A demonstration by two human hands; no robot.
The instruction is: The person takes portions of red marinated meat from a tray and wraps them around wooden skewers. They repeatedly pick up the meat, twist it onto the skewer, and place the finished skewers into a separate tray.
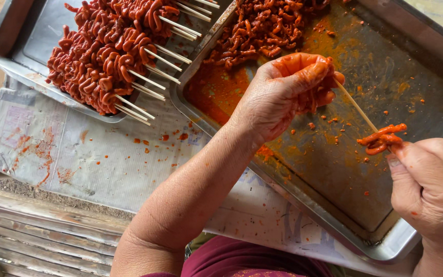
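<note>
My left hand (288, 92) is closed around a thin wooden skewer (357, 107) and some red marinated meat, over a large metal tray (411, 66). The skewer points down and right to a strip of red meat (383, 138) threaded on its tip. My right hand (429, 187) pinches that strip with thumb and fingers at the tray's right side. Both hands are stained orange-red. A heap of loose marinated meat strips (262, 25) lies at the far end of the same tray.
A second metal tray (21, 46) at the upper left holds several finished meat skewers (108, 51), sticks pointing right. Stained newspaper (88, 154) lies under both trays. Wooden slats (37, 231) run along the lower left. A maroon garment (242, 261) shows at the bottom.
</note>
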